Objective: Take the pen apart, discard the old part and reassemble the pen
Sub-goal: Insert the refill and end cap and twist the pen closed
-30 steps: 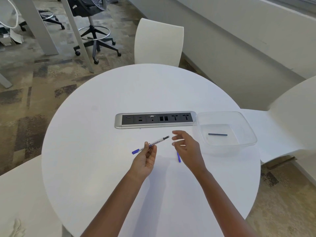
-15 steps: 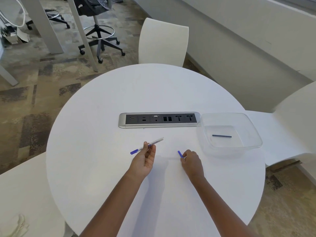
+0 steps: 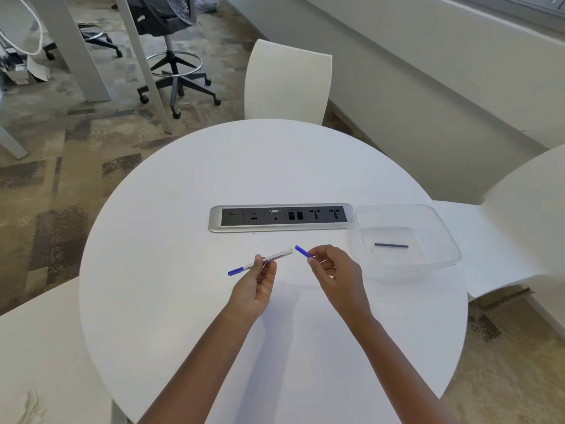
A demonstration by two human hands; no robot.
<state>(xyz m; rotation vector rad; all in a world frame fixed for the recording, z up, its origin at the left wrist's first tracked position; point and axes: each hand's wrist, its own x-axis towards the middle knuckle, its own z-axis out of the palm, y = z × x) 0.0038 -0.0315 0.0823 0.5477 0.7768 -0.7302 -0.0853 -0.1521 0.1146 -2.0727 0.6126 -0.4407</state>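
Observation:
My left hand (image 3: 255,287) pinches a white pen barrel (image 3: 276,257) with a blue cap at its left end, held slanted above the round white table (image 3: 183,301). The barrel's right end points up and to the right. My right hand (image 3: 331,272) grips a small blue pen piece (image 3: 302,251) between thumb and fingers, its tip a short gap from the barrel's right end. A thin dark stick, the old part (image 3: 391,245), lies flat inside the clear plastic tub (image 3: 440,240) to the right.
A silver power and socket strip (image 3: 279,218) is set into the table just behind my hands. White chairs stand at the far side (image 3: 287,81), the right (image 3: 519,224) and the near left (image 3: 36,356). A black office chair (image 3: 171,41) stands on the carpet beyond.
My right hand went down to the table, picked up the small blue piece and lifted it up close to the barrel's right end. The left hand kept holding the barrel.

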